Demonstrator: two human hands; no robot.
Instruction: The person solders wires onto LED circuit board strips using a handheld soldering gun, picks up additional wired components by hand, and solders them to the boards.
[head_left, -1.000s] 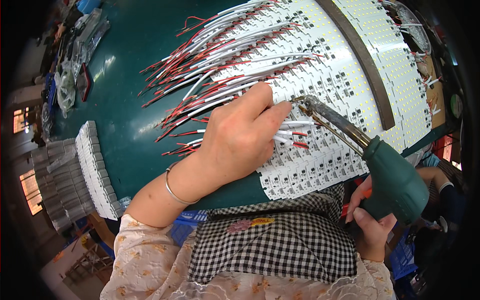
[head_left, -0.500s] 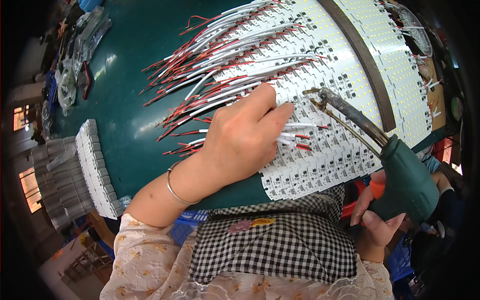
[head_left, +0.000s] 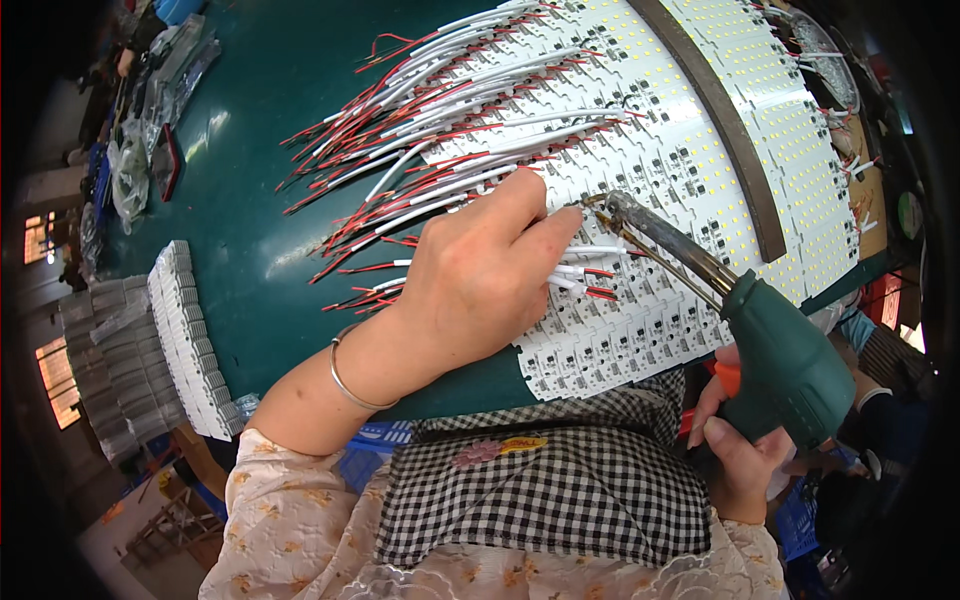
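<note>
My left hand (head_left: 480,270) is closed over the circuit boards, its thumb and forefinger pinched together. Short white cables (head_left: 570,285) with stripped red and black ends run through or under it and stick out on both sides. The very tip of the pinch is hard to make out. In my right hand (head_left: 745,460) is a green soldering gun (head_left: 790,360) with an orange trigger. Its dark metal tip (head_left: 598,205) is just right of the left fingertips, over the overlapping white LED circuit boards (head_left: 620,340).
Rows of white cables (head_left: 430,110) with red ends lie across the boards' left side. A dark curved bar (head_left: 715,100) rests on the boards. Stacked board strips (head_left: 190,340) stand at the left edge of the green table (head_left: 260,210). Plastic bags (head_left: 130,170) lie far left.
My right hand has brought the soldering gun leftward, so its tip is now close to my left fingertips. The left hand has hardly moved.
</note>
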